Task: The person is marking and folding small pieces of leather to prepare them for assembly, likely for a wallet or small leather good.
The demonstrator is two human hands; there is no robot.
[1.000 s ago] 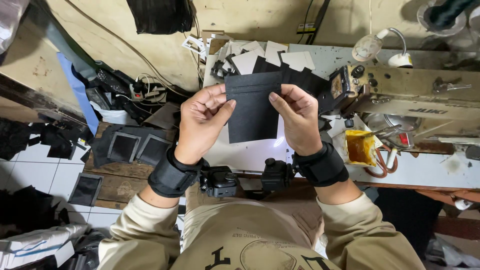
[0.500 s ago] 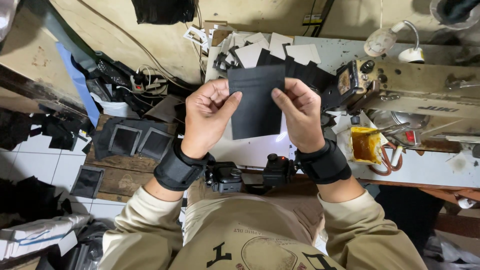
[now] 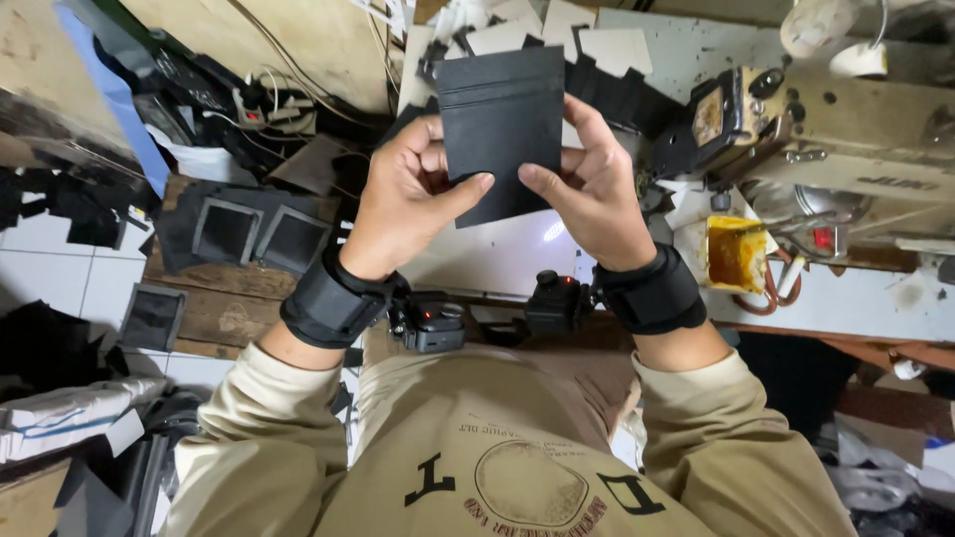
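Note:
I hold a flat black rectangular leather-like piece (image 3: 502, 119) upright in front of me with both hands. My left hand (image 3: 408, 199) grips its lower left edge, thumb across the front. Its lower right edge is pinched by my right hand (image 3: 592, 189), thumb also on the front. A seam or fold runs across the piece near its top. Black straps with small devices sit on both wrists.
Behind the piece, a white worktop (image 3: 497, 259) carries several black and white cut pieces (image 3: 597, 60). A sewing machine (image 3: 846, 129) stands at right, with a yellow glue pot (image 3: 736, 254) beside it. Black framed pieces (image 3: 259, 234) lie on a wooden bench at left.
The camera view has closed in on the hands. The black piece is held higher and closer, and my thumbs have shifted toward its lower middle.

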